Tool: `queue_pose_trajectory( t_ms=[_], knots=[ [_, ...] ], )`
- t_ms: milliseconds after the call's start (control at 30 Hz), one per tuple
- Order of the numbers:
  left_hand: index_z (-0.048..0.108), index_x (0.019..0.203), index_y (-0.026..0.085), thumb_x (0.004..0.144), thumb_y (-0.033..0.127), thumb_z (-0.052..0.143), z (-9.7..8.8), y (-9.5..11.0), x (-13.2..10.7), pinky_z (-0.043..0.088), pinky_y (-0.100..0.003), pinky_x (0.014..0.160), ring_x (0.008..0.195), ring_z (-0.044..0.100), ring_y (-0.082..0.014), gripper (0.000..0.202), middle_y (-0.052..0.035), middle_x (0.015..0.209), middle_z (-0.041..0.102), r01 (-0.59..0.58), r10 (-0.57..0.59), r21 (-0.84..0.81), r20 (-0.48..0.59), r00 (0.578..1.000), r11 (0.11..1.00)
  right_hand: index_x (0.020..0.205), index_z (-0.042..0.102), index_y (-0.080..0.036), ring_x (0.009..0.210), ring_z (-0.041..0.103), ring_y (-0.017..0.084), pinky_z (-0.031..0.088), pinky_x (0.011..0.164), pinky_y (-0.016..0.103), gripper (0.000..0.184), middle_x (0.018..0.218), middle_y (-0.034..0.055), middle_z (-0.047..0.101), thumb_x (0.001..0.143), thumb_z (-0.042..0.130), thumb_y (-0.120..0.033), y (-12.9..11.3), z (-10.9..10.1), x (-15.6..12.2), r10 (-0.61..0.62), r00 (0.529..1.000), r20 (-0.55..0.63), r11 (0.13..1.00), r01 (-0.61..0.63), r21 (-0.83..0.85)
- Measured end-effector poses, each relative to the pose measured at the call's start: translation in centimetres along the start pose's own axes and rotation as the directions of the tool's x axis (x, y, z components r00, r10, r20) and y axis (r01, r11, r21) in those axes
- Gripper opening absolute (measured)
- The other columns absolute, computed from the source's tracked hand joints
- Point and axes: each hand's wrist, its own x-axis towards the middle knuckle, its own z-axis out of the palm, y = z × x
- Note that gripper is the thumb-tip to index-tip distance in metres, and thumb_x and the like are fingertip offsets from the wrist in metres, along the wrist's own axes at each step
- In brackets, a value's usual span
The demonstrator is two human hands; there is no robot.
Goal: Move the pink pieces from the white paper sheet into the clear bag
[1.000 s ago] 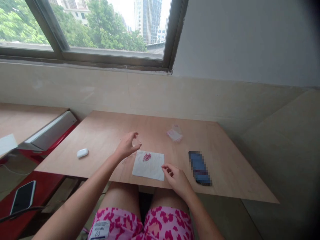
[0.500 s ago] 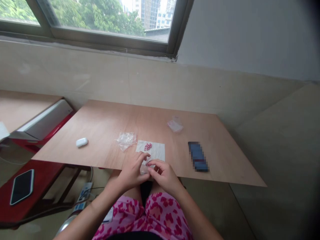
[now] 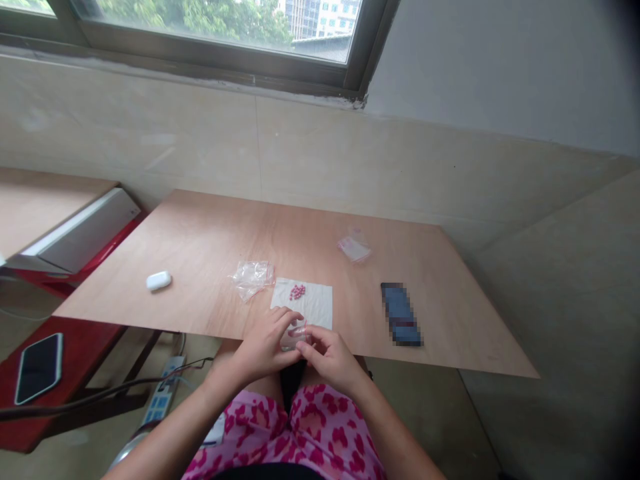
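Between my two hands is a small clear zip bag (image 3: 291,340) with a reddish line along its edge. My left hand (image 3: 273,340) curves around the bag's left side, thumb below and fingers above. The fingers of my right hand (image 3: 327,353) pinch its right edge. Just beyond my fingertips, a white paper sheet (image 3: 317,307) lies at the table's front edge. A small heap of pink-red beads or pills (image 3: 297,292) rests on the sheet; their exact kind is too small to tell.
Left of the sheet lie several clear bags (image 3: 253,277); another stack of bags (image 3: 355,249) is farther back. A white earbud case (image 3: 159,281) sits at left, a blurred phone (image 3: 401,313) at right. Another phone (image 3: 39,368) lies on a red bench (image 3: 95,333).
My right-hand fingers have shifted slightly on the bag, and its reddish edge now shows between my hands. The camera view has tilted down a little. The beads stay put.
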Motion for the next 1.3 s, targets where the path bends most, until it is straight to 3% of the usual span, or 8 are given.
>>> queue_pose_trajectory(
  t_ms=[200, 367, 500, 600, 667, 800, 1000, 1300],
  knots=[
    [0.058, 0.122, 0.023, 0.088, 0.036, 0.076, -0.1, 0.0, 0.2, 0.051, -0.042, 0.085, 0.098, 0.061, -0.0282, 0.041, -0.0087, 0.107, 0.066, -0.024, 0.026, -0.017, 0.114, 0.993, 1.0, 0.104, 0.078, -0.02, 0.082, 0.062, 0.018, 0.049, 0.071, 0.027, 0.018, 0.099, 0.0039, 0.071, 0.094, 0.068, -0.03, -0.9, -0.3, -0.1, -0.062, 0.991, 0.12, 0.989, 0.077, -0.123],
    [0.058, 0.122, 0.022, 0.087, 0.045, 0.078, -0.1, -0.2, 0.2, 0.051, -0.042, 0.086, 0.099, 0.061, -0.0277, 0.046, -0.0085, 0.109, 0.064, -0.024, 0.029, -0.037, 0.148, 0.989, 0.999, 0.102, 0.081, -0.022, 0.091, 0.065, 0.02, 0.053, 0.08, 0.029, 0.019, 0.105, 0.0053, 0.072, 0.094, 0.07, -0.036, -1.0, -0.2, -0.1, -0.073, 0.985, 0.154, 0.986, 0.095, -0.136],
    [0.06, 0.115, 0.022, 0.088, 0.04, 0.077, -0.2, -0.1, 0.1, 0.051, -0.04, 0.084, 0.098, 0.062, -0.027, 0.037, -0.0077, 0.106, 0.065, 0.0, 0.001, -0.012, 0.127, 0.992, 1.0, 0.101, 0.08, -0.023, 0.092, 0.067, 0.021, 0.054, 0.08, 0.031, 0.02, 0.105, 0.0055, 0.073, 0.094, 0.071, -0.04, -0.5, 0.0, -0.2, -0.074, 0.987, 0.146, 0.987, 0.093, -0.128],
    [0.06, 0.112, 0.022, 0.088, 0.035, 0.076, -0.4, -0.5, 0.0, 0.051, -0.039, 0.085, 0.098, 0.063, -0.0266, 0.032, -0.0067, 0.105, 0.065, 0.046, -0.046, 0.003, 0.081, 0.996, 0.999, 0.11, 0.077, -0.023, 0.081, 0.067, 0.019, 0.054, 0.071, 0.029, 0.028, 0.099, 0.0054, 0.074, 0.095, 0.068, -0.044, 0.6, -0.4, 0.3, -0.039, 0.998, 0.048, 0.997, 0.042, -0.062],
    [0.06, 0.114, 0.021, 0.087, 0.036, 0.077, -0.6, -1.1, 0.0, 0.051, -0.04, 0.088, 0.101, 0.064, -0.0276, 0.034, -0.0075, 0.108, 0.066, 0.084, -0.084, 0.014, 0.038, 0.996, 0.996, 0.11, 0.075, -0.021, 0.07, 0.065, 0.018, 0.051, 0.063, 0.028, 0.031, 0.086, 0.0042, 0.073, 0.097, 0.063, -0.046, 1.5, -1.0, 1.3, -0.001, 0.995, -0.101, 0.999, -0.004, -0.046],
    [0.06, 0.114, 0.02, 0.086, 0.039, 0.078, -0.8, -2.7, 0.2, 0.051, -0.043, 0.089, 0.103, 0.065, -0.0302, 0.039, -0.0098, 0.111, 0.067, 0.153, -0.147, 0.086, -0.069, 0.987, 0.984, 0.096, 0.072, -0.019, 0.066, 0.062, 0.018, 0.05, 0.064, 0.029, 0.023, 0.085, 0.0046, 0.073, 0.095, 0.062, -0.04, 2.9, -2.3, 4.6, -0.07, 0.929, -0.362, 0.964, -0.029, -0.263],
    [0.061, 0.115, 0.02, 0.082, 0.043, 0.081, -0.5, -4.0, 0.5, 0.051, -0.046, 0.09, 0.107, 0.063, -0.0339, 0.046, -0.0115, 0.109, 0.068, 0.145, -0.119, 0.186, -0.147, 0.982, 0.972, 0.1, 0.073, -0.021, 0.083, 0.067, 0.02, 0.05, 0.08, 0.03, 0.014, 0.098, 0.0062, 0.074, 0.092, 0.061, -0.02, 3.5, -1.8, 9.5, -0.218, 0.92, -0.326, 0.805, -0.019, -0.593],
    [0.06, 0.112, 0.019, 0.081, 0.041, 0.081, -0.2, -4.5, 1.1, 0.05, -0.048, 0.093, 0.11, 0.06, -0.0348, 0.044, -0.012, 0.108, 0.067, 0.127, -0.087, 0.218, -0.187, 0.978, 0.968, 0.092, 0.071, -0.022, 0.092, 0.068, 0.02, 0.048, 0.084, 0.028, 0.011, 0.098, 0.0055, 0.073, 0.096, 0.062, -0.018, 4.1, -0.8, 10.7, -0.232, 0.92, -0.317, 0.733, -0.049, -0.678]
  ],
)
